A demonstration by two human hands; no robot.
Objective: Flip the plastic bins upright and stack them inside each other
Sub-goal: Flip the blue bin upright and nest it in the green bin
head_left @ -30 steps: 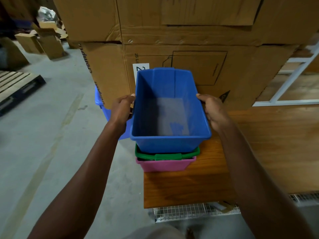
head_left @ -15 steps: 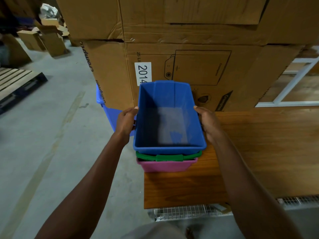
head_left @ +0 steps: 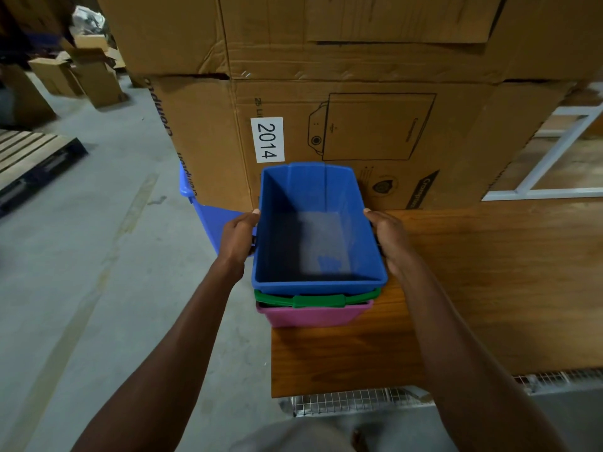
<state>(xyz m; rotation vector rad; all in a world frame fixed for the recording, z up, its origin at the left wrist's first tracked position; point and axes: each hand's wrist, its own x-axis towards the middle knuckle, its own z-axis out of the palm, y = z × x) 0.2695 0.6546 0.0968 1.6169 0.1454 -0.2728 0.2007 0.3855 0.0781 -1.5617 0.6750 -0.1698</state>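
A blue bin [head_left: 313,203] sits upright and empty, nested in a green bin [head_left: 318,300], which is nested in a pink bin [head_left: 313,316]. The stack stands at the left end of a wooden table [head_left: 473,288]. My left hand [head_left: 239,238] grips the blue bin's left rim and my right hand [head_left: 386,238] grips its right rim. A lighter blue bin [head_left: 208,210] shows partly behind my left hand, off the table's left side; I cannot tell how it is turned.
Large cardboard boxes [head_left: 359,109] stand stacked right behind the bins. A wooden pallet [head_left: 29,164] lies on the concrete floor at the left, with small open cartons [head_left: 88,66] farther back. A wire mesh shelf [head_left: 359,402] runs under the table's near edge.
The blue bin has gone down into the green bin with both hands on its rims, so less of its outer wall shows above the stack.
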